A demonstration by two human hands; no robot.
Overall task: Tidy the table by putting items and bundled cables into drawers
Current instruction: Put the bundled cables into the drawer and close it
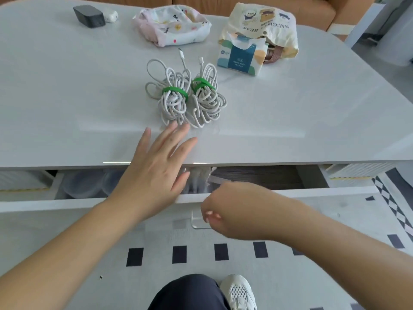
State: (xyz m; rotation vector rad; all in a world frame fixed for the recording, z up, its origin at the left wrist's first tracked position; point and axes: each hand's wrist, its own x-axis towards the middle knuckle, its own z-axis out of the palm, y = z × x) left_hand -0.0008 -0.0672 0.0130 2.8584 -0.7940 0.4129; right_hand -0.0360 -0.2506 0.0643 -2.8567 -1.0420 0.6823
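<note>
Head view looks down on a big, shiny, pale grey table point(290, 108), and every place here is told from that table. Under the table's near edge a wide white drawer point(324, 193) is pulled out, with blurry clear plastic things point(89, 184) inside it. At the table's far side sit a cream cloth bag with bear pictures point(263, 19) and a pink and white spotty cloth pouch point(172, 25). In the middle of the table lie the things to put away: one white cable bundle tied with a green strap point(173, 101) and a second white cable bundle with a green strap point(206, 97), side by side and touching. The left hand point(156, 166) is over the table's near edge with its fingers straight and spread apart. It holds nothing, and its tips are just short of the bundles. The right hand point(223, 211) is below the table's near edge with its fingers curled at the small clear handle point(199, 222). I cannot tell if they really hold it. The loops look loose and tangled, so grabbing one bundle could drag the other along and drop it off the table's edge. The gap under the table looks thin, so a bundle could bump the edge. A loop or plug end left hanging over the drawer's rim could get squashed when the drawer shuts.
</note>
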